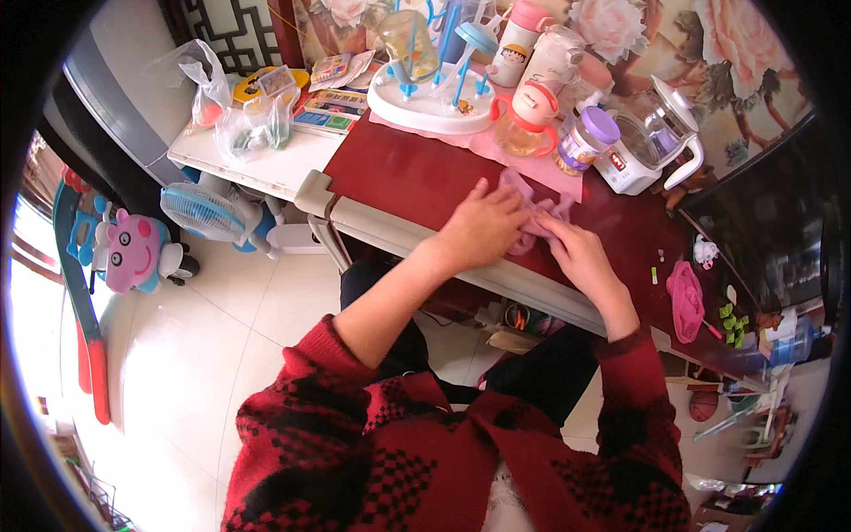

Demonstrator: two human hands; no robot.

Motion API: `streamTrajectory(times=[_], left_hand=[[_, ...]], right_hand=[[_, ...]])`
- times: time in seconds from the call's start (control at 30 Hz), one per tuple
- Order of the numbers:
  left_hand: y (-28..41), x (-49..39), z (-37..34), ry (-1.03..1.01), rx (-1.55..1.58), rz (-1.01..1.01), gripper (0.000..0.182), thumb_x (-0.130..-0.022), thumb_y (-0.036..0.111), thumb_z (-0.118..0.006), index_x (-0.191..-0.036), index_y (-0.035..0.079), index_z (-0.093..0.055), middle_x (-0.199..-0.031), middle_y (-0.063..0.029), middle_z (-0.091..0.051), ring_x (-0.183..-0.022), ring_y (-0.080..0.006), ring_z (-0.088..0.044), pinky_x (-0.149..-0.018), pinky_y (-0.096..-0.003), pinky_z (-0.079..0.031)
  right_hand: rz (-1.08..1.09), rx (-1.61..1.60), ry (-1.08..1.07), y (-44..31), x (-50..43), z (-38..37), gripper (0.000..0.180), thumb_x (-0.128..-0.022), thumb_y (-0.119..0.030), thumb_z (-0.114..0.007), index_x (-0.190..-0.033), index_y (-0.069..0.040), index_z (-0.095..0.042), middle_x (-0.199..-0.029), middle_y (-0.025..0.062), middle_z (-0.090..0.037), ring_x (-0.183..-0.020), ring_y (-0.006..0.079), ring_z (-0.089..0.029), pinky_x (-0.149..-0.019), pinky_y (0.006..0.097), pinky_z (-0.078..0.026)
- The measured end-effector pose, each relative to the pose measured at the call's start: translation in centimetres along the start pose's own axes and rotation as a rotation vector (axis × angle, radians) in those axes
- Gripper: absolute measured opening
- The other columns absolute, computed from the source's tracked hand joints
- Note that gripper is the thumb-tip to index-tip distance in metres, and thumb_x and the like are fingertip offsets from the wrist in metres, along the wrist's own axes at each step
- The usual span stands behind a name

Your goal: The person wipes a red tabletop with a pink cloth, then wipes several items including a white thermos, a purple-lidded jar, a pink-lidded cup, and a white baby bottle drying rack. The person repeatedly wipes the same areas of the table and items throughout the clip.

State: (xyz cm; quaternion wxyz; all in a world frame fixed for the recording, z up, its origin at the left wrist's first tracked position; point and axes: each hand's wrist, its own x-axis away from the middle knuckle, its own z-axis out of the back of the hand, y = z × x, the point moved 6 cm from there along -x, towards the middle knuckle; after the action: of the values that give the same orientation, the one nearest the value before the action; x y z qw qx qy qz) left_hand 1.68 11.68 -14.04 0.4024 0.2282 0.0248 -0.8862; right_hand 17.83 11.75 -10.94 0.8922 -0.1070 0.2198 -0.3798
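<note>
A crumpled pinkish-purple cloth (518,189) lies on the dark red tabletop (399,176). My left hand (482,223) rests over its left side, palm down, with the fingers partly spread. From the right, my right hand (575,249) touches the cloth with its fingertips; whether they pinch it is not clear. Beyond the hands, a sippy cup with red handles (522,136) and a purple-lidded jar (578,146) stand at the edge of a pink mat (475,139).
Behind stand a white bottle drying rack (432,110), drink bottles (515,50) and an electric kettle base with glass jug (631,159). Plastic bags (249,126) lie on the white side table at left. A pink pouch (685,302) lies at right. A fan (206,213) stands on the floor.
</note>
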Motion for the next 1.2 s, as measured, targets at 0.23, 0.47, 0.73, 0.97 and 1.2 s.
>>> streamTrajectory(times=[0.23,0.47,0.73,0.97,1.2], left_hand=[[7.2,-2.7,-2.4,0.035,0.206,-0.149,0.041,-0.091,0.028,-0.064,-0.128,0.009,-0.065,-0.132,-0.0092,-0.064,-0.134,-0.0274,-0.052,-0.115,-0.0537,-0.035],[7.1,-3.4,-1.1,0.084,0.487,-0.074,0.02,-0.09,0.021,-0.066,-0.108,0.011,-0.071,-0.108,-0.0088,-0.071,-0.113,-0.0278,-0.064,-0.111,-0.0531,-0.04],[-1.1,-1.4,5.9,0.478,0.391,0.167,0.018,-0.089,0.009,-0.066,-0.105,0.005,-0.071,-0.106,-0.014,-0.071,-0.099,-0.0346,-0.066,-0.089,-0.0431,-0.051],[-7.8,4.3,10.7,0.601,0.221,0.503,0.019,-0.089,0.004,-0.062,-0.104,0.005,-0.074,-0.1,-0.0142,-0.073,-0.099,-0.0338,-0.066,-0.087,-0.0413,-0.052],[-8.0,5.6,5.9,0.308,1.134,0.68,0.031,-0.105,0.026,-0.056,-0.112,-0.002,-0.068,-0.087,-0.0025,-0.068,-0.08,-0.0107,-0.063,-0.073,-0.0283,-0.052]], right_hand=[[-0.298,0.026,-0.004,1.6,8.2,4.3,0.031,-0.087,-0.001,-0.062,-0.117,-0.005,-0.069,-0.105,0.0183,-0.072,-0.091,0.0366,-0.07,-0.077,0.0402,-0.055],[-0.075,-0.04,0.192,-0.8,7.5,6.7,0.03,-0.091,0.0,-0.06,-0.119,-0.003,-0.068,-0.096,0.0157,-0.073,-0.071,0.025,-0.07,-0.065,0.0332,-0.054],[-0.204,-0.341,0.3,-3.0,-0.3,5.3,0.026,-0.096,-0.01,-0.064,-0.121,-0.003,-0.068,-0.095,0.0111,-0.073,-0.078,0.0109,-0.065,-0.071,0.0278,-0.052],[-0.088,-0.497,0.285,-4.6,-7.6,1.0,0.025,-0.097,-0.009,-0.064,-0.121,-0.003,-0.068,-0.101,0.0081,-0.073,-0.089,0.0125,-0.067,-0.079,0.0279,-0.053],[0.106,-0.381,0.435,-7.7,-9.7,-1.1,0.025,-0.085,-0.01,-0.072,-0.11,-0.008,-0.072,-0.097,0.0084,-0.074,-0.091,0.0258,-0.068,-0.081,0.0376,-0.054]])
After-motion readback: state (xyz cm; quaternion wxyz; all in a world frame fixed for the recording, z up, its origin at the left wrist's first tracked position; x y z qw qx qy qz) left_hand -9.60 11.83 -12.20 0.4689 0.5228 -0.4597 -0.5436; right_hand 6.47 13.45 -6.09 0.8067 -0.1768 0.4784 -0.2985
